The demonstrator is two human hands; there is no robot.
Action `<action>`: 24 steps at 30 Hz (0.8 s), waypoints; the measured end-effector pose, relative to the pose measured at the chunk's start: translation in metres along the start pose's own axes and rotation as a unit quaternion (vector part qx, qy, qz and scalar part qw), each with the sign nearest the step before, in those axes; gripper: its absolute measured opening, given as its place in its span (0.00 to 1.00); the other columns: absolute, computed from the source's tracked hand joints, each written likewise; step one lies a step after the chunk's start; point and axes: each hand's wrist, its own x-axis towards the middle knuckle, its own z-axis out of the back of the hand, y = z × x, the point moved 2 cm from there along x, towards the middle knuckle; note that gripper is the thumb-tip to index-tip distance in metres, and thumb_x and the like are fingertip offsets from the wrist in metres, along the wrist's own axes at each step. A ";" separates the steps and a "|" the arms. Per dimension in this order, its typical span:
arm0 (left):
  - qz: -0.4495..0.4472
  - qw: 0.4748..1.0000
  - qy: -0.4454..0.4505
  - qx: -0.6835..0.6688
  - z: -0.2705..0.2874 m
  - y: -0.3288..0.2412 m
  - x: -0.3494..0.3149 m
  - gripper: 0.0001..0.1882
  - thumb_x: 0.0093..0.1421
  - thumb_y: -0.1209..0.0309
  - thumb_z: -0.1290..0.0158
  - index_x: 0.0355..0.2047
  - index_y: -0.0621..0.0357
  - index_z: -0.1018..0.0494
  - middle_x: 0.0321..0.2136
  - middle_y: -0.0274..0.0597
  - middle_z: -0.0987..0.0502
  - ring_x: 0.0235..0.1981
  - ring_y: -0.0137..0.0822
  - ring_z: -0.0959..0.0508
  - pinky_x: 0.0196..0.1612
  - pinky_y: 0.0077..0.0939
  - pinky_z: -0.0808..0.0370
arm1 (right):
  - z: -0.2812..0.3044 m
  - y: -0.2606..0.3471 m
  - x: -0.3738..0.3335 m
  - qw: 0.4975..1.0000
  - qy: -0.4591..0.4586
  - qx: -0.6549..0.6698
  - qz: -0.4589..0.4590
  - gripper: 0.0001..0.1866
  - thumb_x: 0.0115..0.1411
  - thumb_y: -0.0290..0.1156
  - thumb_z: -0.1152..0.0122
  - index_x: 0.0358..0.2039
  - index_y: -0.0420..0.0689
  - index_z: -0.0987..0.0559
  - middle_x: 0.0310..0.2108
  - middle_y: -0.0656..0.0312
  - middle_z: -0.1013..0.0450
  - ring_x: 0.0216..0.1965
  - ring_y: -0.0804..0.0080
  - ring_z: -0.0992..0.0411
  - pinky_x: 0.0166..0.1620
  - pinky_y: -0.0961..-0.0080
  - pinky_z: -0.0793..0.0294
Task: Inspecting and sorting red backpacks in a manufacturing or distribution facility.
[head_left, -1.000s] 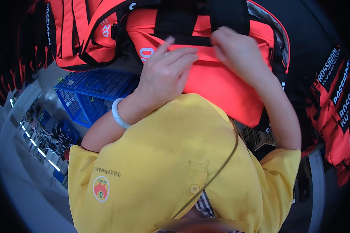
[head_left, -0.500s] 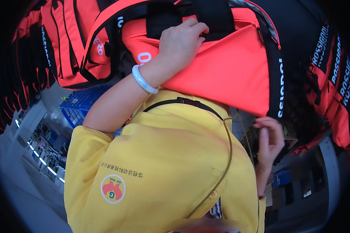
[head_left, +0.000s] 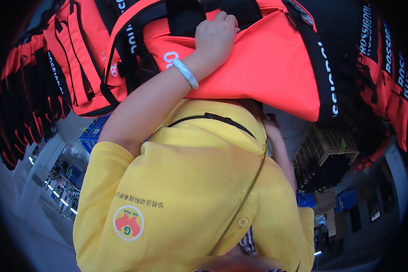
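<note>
A bright orange-red and black bag (head_left: 267,63) with white lettering lies in front of my body at the top of the view. My left hand (head_left: 216,38), with a pale bangle on its wrist, is closed on the bag's upper edge beside two wide black straps (head_left: 186,18). Its fingertips are curled out of sight. Below the bag's lower right edge, close to my waist, is my right hand (head_left: 272,127). The bag and my yellow shirt (head_left: 199,181) hide most of its fingers, so its grip cannot be made out.
More orange-red and black bags (head_left: 81,59) hang at the left, and others (head_left: 390,90) at the right. A blue crate (head_left: 93,133) stands low on the left. A beige crate (head_left: 322,145) with dark contents is at the right. A dark cord crosses my shirt.
My right hand has moved left and inward, under the bag's lower edge. That lower edge has risen a little. My left hand keeps its hold and has shifted slightly.
</note>
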 end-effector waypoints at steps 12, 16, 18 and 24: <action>0.064 0.993 -0.019 -0.099 -0.003 -0.004 0.001 0.07 0.62 0.68 0.45 0.34 0.58 0.31 0.35 0.47 0.27 0.31 0.50 0.23 0.35 0.40 0.25 | -0.053 -0.101 -0.076 0.876 0.074 0.475 -0.044 0.18 0.65 0.33 0.46 0.52 0.36 0.26 0.40 0.52 0.22 0.38 0.63 0.24 0.43 0.71 0.25; 0.088 0.989 -0.028 -0.113 0.008 0.005 -0.014 0.07 0.62 0.70 0.45 0.35 0.58 0.31 0.36 0.47 0.28 0.33 0.50 0.23 0.36 0.40 0.24 | 0.048 -0.082 -0.119 0.936 0.220 0.274 0.005 0.15 0.63 0.22 0.49 0.50 0.37 0.26 0.29 0.64 0.25 0.30 0.75 0.28 0.36 0.77 0.27; 0.068 0.990 -0.014 -0.121 0.014 0.005 -0.021 0.07 0.61 0.71 0.44 0.37 0.58 0.30 0.36 0.46 0.27 0.34 0.49 0.22 0.36 0.39 0.23 | 0.138 -0.047 -0.155 0.979 0.153 0.116 0.068 0.17 0.60 0.19 0.51 0.50 0.39 0.26 0.26 0.66 0.27 0.29 0.77 0.29 0.36 0.79 0.29; 0.085 0.990 -0.017 -0.109 0.024 -0.001 -0.023 0.09 0.58 0.69 0.42 0.39 0.54 0.26 0.33 0.42 0.25 0.32 0.46 0.20 0.33 0.38 0.22 | 0.277 0.082 -0.191 0.906 -0.173 0.155 0.354 0.17 0.59 0.17 0.52 0.48 0.42 0.27 0.34 0.70 0.35 0.36 0.83 0.38 0.42 0.87 0.39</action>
